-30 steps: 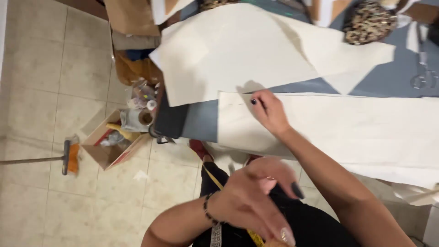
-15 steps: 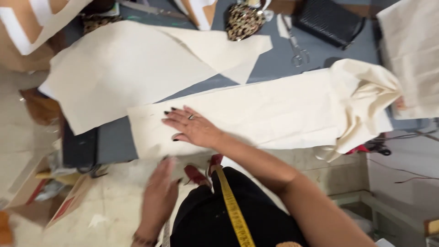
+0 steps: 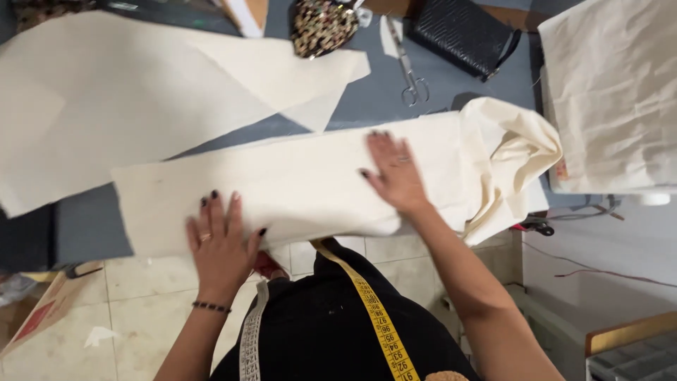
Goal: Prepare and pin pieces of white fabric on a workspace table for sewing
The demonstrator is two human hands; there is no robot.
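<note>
Both hands, left hand (image 3: pixel 222 243) and right hand (image 3: pixel 395 173), fingers spread flat, gripping nothing, press a long cream fabric strip (image 3: pixel 282 187) on the grey desk (image 3: pixel 437 85) above a tiled floor (image 3: pixel 134 303).

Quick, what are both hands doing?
Left hand: open, flat on the cream cloth strip.
Right hand: open, flat on the same strip.
</note>
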